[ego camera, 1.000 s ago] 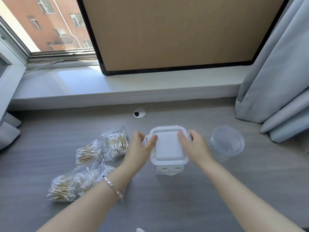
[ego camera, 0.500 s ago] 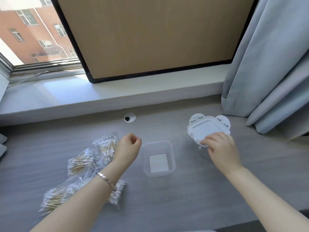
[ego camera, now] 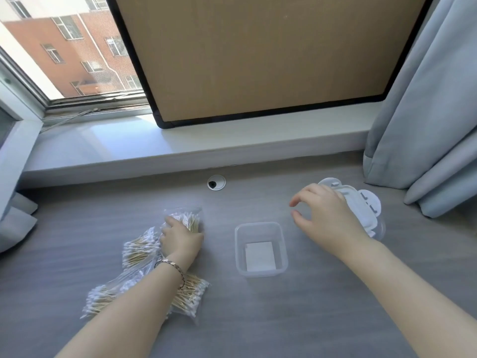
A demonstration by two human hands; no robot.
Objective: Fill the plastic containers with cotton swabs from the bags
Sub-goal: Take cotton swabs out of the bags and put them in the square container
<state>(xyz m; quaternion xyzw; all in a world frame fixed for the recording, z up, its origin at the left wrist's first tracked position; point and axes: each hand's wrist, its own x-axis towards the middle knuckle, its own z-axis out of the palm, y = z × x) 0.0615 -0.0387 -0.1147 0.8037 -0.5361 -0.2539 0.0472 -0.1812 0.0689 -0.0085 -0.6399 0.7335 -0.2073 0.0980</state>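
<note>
A clear square plastic container (ego camera: 260,250) stands uncovered in the middle of the grey desk, with only a white label showing at its bottom. Its white clip lid (ego camera: 361,210) rests at the right on top of a round clear container (ego camera: 379,229). My right hand (ego camera: 325,217) hovers just left of the lid, fingers spread, holding nothing. My left hand (ego camera: 180,240) presses down on the far bag of cotton swabs (ego camera: 187,219), fingers curled around it. Other bags of swabs (ego camera: 140,250) lie beside and beneath my left forearm (ego camera: 188,293).
A cable grommet (ego camera: 216,182) sits in the grey desk (ego camera: 284,319) near the back edge. Behind it runs a white windowsill (ego camera: 180,143) with a tan board leaning on it. Grey curtains (ego camera: 426,125) hang at the right.
My right hand has let go of the lid on the round container and drawn back leftward. My left hand has moved left from the square container onto the far swab bag.
</note>
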